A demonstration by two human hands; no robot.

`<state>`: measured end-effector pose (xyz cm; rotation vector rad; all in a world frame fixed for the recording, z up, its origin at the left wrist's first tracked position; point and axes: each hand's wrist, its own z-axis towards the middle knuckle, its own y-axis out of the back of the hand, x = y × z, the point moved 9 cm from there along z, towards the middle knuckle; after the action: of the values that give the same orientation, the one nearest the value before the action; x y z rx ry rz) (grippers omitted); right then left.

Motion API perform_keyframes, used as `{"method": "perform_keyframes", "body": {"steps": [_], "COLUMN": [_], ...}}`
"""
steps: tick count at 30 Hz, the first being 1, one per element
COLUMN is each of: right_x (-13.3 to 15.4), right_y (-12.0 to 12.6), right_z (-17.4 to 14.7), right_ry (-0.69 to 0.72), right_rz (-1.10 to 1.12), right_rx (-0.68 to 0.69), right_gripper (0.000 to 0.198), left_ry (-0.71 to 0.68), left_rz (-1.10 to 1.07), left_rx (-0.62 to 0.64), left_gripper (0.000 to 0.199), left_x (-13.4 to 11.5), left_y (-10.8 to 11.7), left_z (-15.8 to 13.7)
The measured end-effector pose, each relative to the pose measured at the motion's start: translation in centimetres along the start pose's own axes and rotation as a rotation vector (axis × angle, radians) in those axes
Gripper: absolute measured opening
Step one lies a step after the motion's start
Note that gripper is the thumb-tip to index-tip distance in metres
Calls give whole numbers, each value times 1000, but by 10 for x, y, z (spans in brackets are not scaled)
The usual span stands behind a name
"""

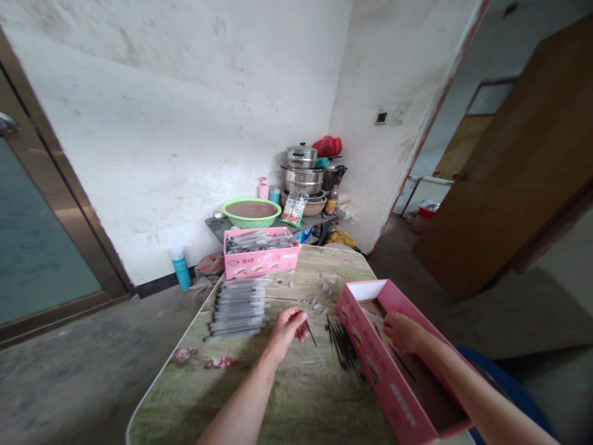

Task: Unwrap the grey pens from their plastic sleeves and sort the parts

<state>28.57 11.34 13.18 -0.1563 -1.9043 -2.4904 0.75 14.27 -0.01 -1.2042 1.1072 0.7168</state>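
My left hand (291, 327) is above the middle of the table, its fingers pinched on a thin pen refill (314, 339), black with a clear lower end, that slants down to the right. My right hand (404, 332) reaches inside a long open pink box (370, 352), fingers closed; a pale translucent tube (372, 314) shows at its fingertips. Some dark thin sticks lie in this box. Between my hands is a loose pile of black pen parts (340, 343). Left of my left hand, a row of translucent pens (239, 307) with dark ends is stacked.
A second pink box (262, 261), full of pens, stands at the table's far edge. Small clear pieces (317, 304) are scattered mid-table. Behind are a green basin (250, 222) and stacked steel pots (303, 173). A blue stool (503, 383) is at the right.
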Motion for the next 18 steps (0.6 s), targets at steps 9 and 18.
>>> {"method": "perform_keyframes", "body": {"steps": [9, 18], "right_x": [81, 129], "right_y": [57, -41], "right_z": [-66, -115], "right_ry": [81, -137], "right_rz": [764, 1342], "right_rx": [130, 356], "right_gripper": [37, 46], "left_ry": [-50, -75], "left_rz": [-67, -223], "left_rx": [-26, -116], "left_gripper": [36, 36], "left_x": [-7, -13], "left_y": [4, 13], "left_z": [-1, -1]}}
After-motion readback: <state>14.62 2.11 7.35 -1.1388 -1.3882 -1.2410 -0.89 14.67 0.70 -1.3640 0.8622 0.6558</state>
